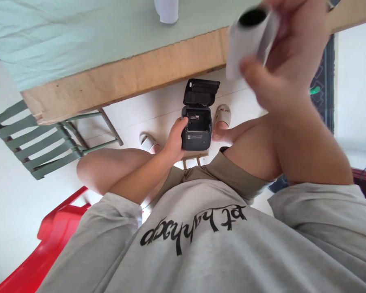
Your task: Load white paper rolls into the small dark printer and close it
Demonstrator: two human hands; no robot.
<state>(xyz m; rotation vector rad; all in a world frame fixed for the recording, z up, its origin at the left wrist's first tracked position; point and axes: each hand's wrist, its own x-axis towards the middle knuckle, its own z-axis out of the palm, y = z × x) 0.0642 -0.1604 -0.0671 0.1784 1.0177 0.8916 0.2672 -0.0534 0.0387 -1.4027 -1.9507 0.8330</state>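
Observation:
My left hand [174, 140] grips a small black label printer [197, 139] by its side, between my knees and below the table edge. The printer's lid [200, 92] stands open, and its roll compartment shows no roll inside. Raised at the upper right, my right hand [288, 61] is closed around a white paper roll [247, 38]. The roll's dark round core faces up and a loose end of paper hangs down. This hand and the roll are blurred by motion. Some of my right fingers are cut off by the top of the frame.
A table [125, 73] with a wooden edge and pale green cloth spans the top. On it lies a white rolled object [167, 10]. A green slatted folding chair [39, 138] stands at the left, with a red plastic chair [61, 228] below it.

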